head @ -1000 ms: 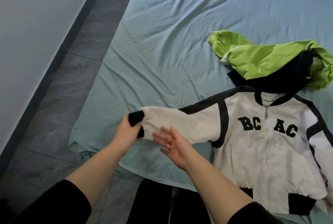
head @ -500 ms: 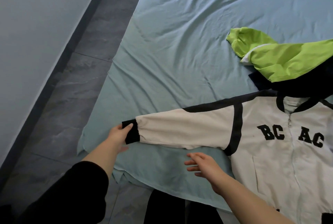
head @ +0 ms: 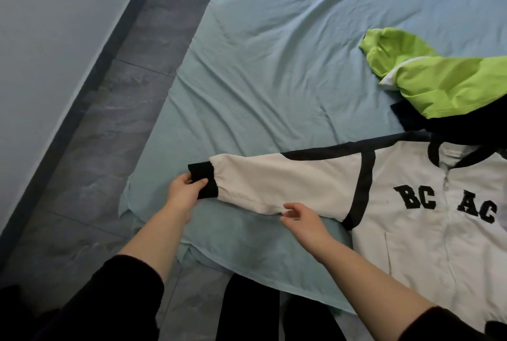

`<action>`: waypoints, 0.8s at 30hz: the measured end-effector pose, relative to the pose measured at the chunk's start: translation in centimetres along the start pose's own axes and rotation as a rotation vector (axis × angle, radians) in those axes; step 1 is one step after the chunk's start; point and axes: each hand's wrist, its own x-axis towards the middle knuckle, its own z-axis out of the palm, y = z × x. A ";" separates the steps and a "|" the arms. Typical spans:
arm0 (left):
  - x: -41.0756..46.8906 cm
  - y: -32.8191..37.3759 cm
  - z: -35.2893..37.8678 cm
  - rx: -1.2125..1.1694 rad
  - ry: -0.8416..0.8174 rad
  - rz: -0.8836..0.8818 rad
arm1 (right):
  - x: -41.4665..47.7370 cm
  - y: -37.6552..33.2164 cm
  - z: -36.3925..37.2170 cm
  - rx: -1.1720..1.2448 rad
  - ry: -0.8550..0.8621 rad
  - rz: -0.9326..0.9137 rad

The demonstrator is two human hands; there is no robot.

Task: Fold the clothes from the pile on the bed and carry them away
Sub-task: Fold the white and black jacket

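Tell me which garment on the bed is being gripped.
The white BC AC jacket: the left hand grips its black cuff. The lime-green garment behind it lies untouched.

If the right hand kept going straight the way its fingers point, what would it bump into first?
The white sleeve of the jacket. The right hand points up and left, its fingertips at the sleeve's lower edge; whether they touch it is unclear. The left hand holds the black cuff.

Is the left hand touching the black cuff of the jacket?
Touching. The head view shows the left hand pinching the black cuff, thumb on top.
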 end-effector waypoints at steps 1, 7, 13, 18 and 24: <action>-1.2 0.4 0.7 -0.056 -0.040 0.013 | -0.1 -0.2 0.3 -0.065 -0.010 -0.063; -9.4 0.7 8.3 -0.066 -0.280 0.037 | -0.2 -1.8 1.9 0.069 0.010 -0.307; -13.3 -1.1 15.6 0.108 -0.391 0.260 | 0.4 3.4 -5.6 0.381 0.295 -0.263; -12.9 -7.0 21.8 1.012 -0.082 0.386 | 0.8 12.5 -16.5 0.407 0.400 -0.135; -14.6 -12.4 31.8 1.399 -0.254 0.522 | 2.6 22.0 -27.6 0.714 0.451 0.108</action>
